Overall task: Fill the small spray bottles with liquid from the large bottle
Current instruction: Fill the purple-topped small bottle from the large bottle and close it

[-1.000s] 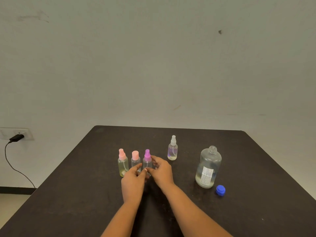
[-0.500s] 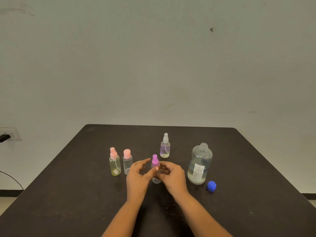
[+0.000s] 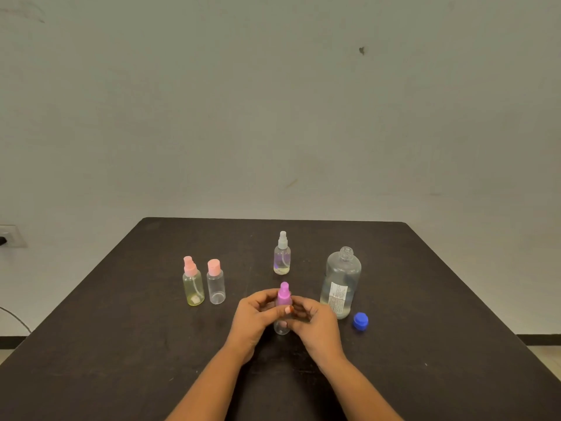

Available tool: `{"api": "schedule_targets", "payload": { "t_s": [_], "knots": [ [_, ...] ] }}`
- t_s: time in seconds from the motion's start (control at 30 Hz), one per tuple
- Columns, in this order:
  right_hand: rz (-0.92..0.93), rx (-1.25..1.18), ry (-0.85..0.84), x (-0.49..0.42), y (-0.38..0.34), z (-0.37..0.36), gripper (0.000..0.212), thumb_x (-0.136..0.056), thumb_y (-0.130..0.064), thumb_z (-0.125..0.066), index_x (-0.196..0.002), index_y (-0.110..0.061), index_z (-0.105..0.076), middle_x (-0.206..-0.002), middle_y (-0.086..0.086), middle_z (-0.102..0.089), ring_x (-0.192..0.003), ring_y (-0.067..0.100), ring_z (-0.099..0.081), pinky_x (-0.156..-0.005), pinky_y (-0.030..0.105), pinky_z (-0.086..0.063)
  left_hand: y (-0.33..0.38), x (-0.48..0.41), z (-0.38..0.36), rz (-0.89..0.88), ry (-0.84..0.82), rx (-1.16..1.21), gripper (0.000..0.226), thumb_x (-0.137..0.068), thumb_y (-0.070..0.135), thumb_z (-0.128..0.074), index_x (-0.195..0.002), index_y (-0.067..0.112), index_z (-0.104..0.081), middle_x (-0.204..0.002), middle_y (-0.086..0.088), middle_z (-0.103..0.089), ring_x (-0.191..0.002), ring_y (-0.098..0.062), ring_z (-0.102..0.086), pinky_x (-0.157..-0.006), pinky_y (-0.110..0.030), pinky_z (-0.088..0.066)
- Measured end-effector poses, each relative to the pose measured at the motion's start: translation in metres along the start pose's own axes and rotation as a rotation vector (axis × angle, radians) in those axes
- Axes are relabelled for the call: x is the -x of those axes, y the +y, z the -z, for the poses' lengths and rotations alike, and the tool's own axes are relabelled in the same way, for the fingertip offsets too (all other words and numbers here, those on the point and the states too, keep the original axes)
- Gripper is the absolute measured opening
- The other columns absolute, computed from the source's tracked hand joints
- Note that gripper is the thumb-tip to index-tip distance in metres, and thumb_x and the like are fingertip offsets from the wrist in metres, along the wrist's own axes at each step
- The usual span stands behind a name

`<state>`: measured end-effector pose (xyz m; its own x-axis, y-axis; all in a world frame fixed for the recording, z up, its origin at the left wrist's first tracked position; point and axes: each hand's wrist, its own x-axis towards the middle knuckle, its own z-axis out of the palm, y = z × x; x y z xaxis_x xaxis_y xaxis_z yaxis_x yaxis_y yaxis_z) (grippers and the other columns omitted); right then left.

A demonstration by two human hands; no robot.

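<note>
From my remote seat I see the left hand (image 3: pixel 253 319) and the right hand (image 3: pixel 317 323) both curled round the small clear plastic spray bottle with the purple pump top (image 3: pixel 284 295), pinching its neck as it stands upright near the middle of the dark table (image 3: pixel 425 299). The large clear uncapped bottle with a white label (image 3: pixel 342 281) stands just to its right, with the blue screw cap (image 3: pixel 360 321) beside it. At left stand a pink-topped bottle of yellowish liquid (image 3: pixel 193 284) and a pink-topped clear bottle (image 3: pixel 215 284), with a white-topped spray bottle (image 3: pixel 282 256) behind.
</note>
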<state>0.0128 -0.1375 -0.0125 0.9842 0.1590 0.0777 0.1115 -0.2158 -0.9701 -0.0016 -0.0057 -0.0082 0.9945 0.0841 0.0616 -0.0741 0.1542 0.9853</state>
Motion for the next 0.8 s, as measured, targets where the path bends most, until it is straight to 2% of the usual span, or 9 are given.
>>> {"api": "schedule_targets", "payload": {
  "t_s": [0.17, 0.23, 0.33, 0.43, 0.67, 0.8],
  "knots": [
    [0.019, 0.003, 0.149, 0.002, -0.004, -0.002, 0.045, -0.080, 0.012, -0.055, -0.114, -0.017, -0.063, -0.106, -0.004, -0.067, -0.098, 0.005, -0.064, -0.087, 0.023, -0.053, -0.004, 0.001, -0.004, -0.014, 0.002, 0.027, 0.030, -0.075, -0.006, -0.069, -0.102, 0.008, -0.068, -0.097, -0.011, -0.073, -0.091, -0.016, -0.069, -0.079, -0.020, -0.054],
    [0.058, -0.059, 0.206, 0.002, -0.013, -0.004, 0.040, -0.081, 0.008, -0.059, -0.111, -0.018, -0.063, -0.103, -0.005, -0.066, -0.096, 0.006, -0.065, -0.084, 0.022, -0.054, -0.005, 0.002, -0.005, -0.025, 0.008, 0.034, 0.029, -0.076, -0.007, -0.067, -0.102, 0.008, -0.067, -0.096, -0.012, -0.073, -0.090, -0.017, -0.068, -0.079, -0.020, -0.054],
    [0.115, -0.103, 0.226, 0.001, -0.024, -0.011, 0.025, -0.078, -0.006, -0.072, -0.095, -0.022, -0.066, -0.091, -0.004, -0.069, -0.086, 0.009, -0.067, -0.075, 0.023, -0.055, -0.005, 0.002, -0.004, -0.040, 0.012, 0.050, 0.027, -0.080, -0.005, -0.064, -0.106, 0.005, -0.066, -0.097, -0.013, -0.073, -0.094, -0.021, -0.069, -0.084, -0.026, -0.055],
    [0.136, -0.039, 0.221, 0.000, -0.025, -0.018, 0.028, -0.068, -0.015, -0.081, -0.091, -0.025, -0.066, -0.088, -0.005, -0.067, -0.082, 0.007, -0.065, -0.073, 0.022, -0.055, -0.005, 0.004, -0.002, -0.039, -0.016, 0.037, 0.029, -0.084, -0.005, -0.059, -0.110, 0.005, -0.065, -0.098, -0.011, -0.073, -0.096, -0.022, -0.069, -0.087, -0.030, -0.055],
    [0.091, -0.024, 0.256, -0.004, -0.028, -0.019, 0.027, -0.066, -0.010, -0.081, -0.085, -0.023, -0.068, -0.082, -0.004, -0.069, -0.077, 0.007, -0.065, -0.069, 0.018, -0.053, -0.005, 0.003, -0.001, -0.013, -0.012, 0.058, 0.029, -0.083, -0.004, -0.061, -0.110, 0.005, -0.065, -0.098, -0.009, -0.074, -0.096, -0.019, -0.069, -0.081, -0.023, -0.055],
    [0.105, -0.070, 0.216, -0.002, -0.027, -0.019, 0.033, -0.072, -0.002, -0.074, -0.088, -0.030, -0.067, -0.085, -0.005, -0.070, -0.082, 0.008, -0.067, -0.075, 0.022, -0.055, -0.005, 0.003, -0.001, 0.007, -0.021, 0.067, 0.030, -0.082, -0.005, -0.061, -0.111, 0.005, -0.064, -0.100, -0.010, -0.073, -0.097, -0.021, -0.069, -0.083, -0.026, -0.055]
  ]
}}
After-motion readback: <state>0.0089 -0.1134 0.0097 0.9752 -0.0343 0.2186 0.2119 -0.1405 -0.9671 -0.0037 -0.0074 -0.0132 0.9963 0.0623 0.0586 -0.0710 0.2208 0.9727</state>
